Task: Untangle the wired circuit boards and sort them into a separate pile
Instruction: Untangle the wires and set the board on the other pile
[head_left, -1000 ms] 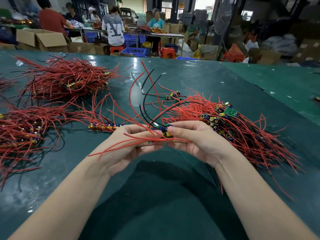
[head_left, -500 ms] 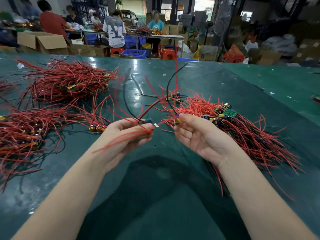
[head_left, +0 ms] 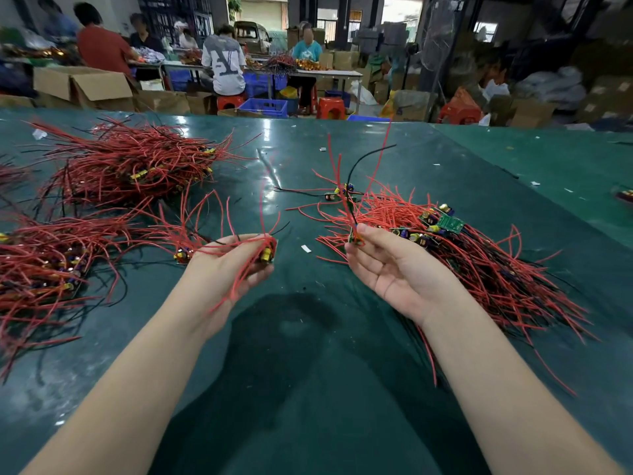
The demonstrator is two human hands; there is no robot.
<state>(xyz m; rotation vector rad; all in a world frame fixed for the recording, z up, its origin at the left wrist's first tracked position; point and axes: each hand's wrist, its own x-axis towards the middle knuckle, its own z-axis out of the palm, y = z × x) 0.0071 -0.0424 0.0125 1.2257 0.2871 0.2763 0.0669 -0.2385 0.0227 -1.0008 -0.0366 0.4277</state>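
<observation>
My left hand (head_left: 226, 265) grips a small circuit board (head_left: 268, 254) with yellow parts, its red wires trailing over my palm and up. My right hand (head_left: 394, 269) pinches a second board (head_left: 355, 236) between thumb and fingertips; its red and black wires stick up. The two held boards are apart, with bare green table (head_left: 308, 337) between them. A tangled heap of red-wired boards (head_left: 479, 262) lies behind and right of my right hand. A sorted pile (head_left: 44, 265) lies at the left.
Another big wire pile (head_left: 130, 166) lies at the far left. A lone board with wires (head_left: 339, 193) sits mid-table beyond my hands. Small white scraps (head_left: 306, 248) dot the surface. People work at tables behind, among cardboard boxes (head_left: 82, 84) and blue crates (head_left: 263, 106).
My hands, together on tangled boards a second ago, have pulled apart. Each now holds its own board, the left one carried leftward and its wires freed from the right one.
</observation>
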